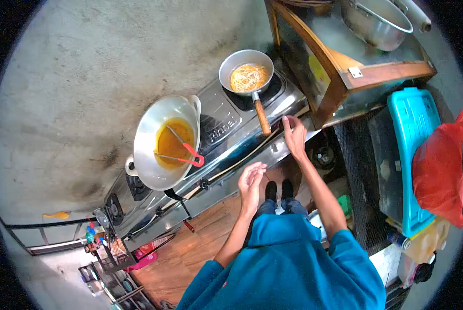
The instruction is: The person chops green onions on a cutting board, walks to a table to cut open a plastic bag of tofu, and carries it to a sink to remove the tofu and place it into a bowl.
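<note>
My right hand (295, 137) reaches to the stove's front edge, beside the wooden handle of a small pan (261, 116). Its fingers are bent together there, and whatever they grip is hidden. Pale noodles in orange liquid (249, 78) fill the pan, which sits on the right burner of the steel gas stove (218, 106). Held in front of the stove, my left hand (250, 183) has loosely curved fingers and nothing in it. Further left, a large wok (151, 121) contains yellow-brown oil (175, 142). Red-handled tongs (196, 157) rest in it.
A wood-framed glass cabinet (340, 67) stands right of the stove, with a metal pot (376, 23) on top. A turquoise lid (412, 155) and red plastic bag (441, 165) are at far right. A dish rack (112, 279) stands at lower left on the wooden floor (200, 243).
</note>
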`<state>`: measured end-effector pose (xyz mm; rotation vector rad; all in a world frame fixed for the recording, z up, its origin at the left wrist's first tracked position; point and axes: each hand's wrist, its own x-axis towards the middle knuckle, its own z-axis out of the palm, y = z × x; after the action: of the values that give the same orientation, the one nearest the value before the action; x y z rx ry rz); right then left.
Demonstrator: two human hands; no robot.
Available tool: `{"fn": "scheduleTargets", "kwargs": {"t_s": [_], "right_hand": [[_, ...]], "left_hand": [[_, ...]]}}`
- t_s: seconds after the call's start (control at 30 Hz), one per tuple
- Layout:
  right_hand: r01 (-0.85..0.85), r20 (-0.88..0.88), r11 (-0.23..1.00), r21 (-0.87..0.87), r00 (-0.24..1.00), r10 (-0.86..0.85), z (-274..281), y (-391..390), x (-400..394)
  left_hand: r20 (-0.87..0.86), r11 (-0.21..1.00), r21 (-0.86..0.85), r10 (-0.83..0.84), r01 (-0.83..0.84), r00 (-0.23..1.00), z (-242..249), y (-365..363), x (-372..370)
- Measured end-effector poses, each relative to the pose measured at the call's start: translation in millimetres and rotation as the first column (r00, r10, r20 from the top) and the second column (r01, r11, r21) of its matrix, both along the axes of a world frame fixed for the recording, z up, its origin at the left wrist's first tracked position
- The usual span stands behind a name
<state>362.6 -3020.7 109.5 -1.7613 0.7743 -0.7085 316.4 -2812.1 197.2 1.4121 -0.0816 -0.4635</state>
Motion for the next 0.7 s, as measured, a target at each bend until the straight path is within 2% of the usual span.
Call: {"fn": "scheduleTargets", "kwargs": {"t_s": [0.03,0.07,0.1,0.17,0.2,0.27,0.43,0.53,0.7], "right_hand": [[-0.026,0.052,0.936,0.350,0.999,0.008,7,6,7],[-0.089,0.063,0.836,0.542,0.996,0.065,4,10,18],[-0.187,0.089,0.765,0.617,0.982,0.169,4,15,24],[-0.340,0.144,0.544,0.767,0.918,0.370,59,25,25],[-0.336,0.138,0.546,0.768,0.918,0.371,50,28,31],[-0.322,0.108,0.641,0.697,0.931,0.350,27,31,46],[-0.272,0.116,0.627,0.730,0.954,0.278,37,25,47],[-0.277,0.075,0.678,0.680,0.947,0.311,36,25,48],[-0.217,0.046,0.734,0.644,0.968,0.246,32,40,50]], "left_hand": [[0.003,1.000,-0.008,0.006,-0.006,1.000,-4,0,0],[-0.002,1.000,0.016,0.019,-0.019,1.000,-8,3,0],[-0.008,0.999,0.042,0.030,-0.030,1.000,-9,5,0],[-0.019,0.999,0.033,0.023,-0.022,1.000,-9,6,-2],[-0.013,0.999,0.040,0.000,0.001,1.000,-10,6,-3],[-0.007,0.999,0.040,-0.023,0.023,1.000,-11,6,-3],[-0.022,0.997,0.015,-0.077,0.078,0.997,-8,7,1],[-0.023,0.994,0.013,-0.112,0.112,0.993,-12,10,8],[-0.064,0.991,0.016,-0.132,0.133,0.989,-15,13,17]]}}
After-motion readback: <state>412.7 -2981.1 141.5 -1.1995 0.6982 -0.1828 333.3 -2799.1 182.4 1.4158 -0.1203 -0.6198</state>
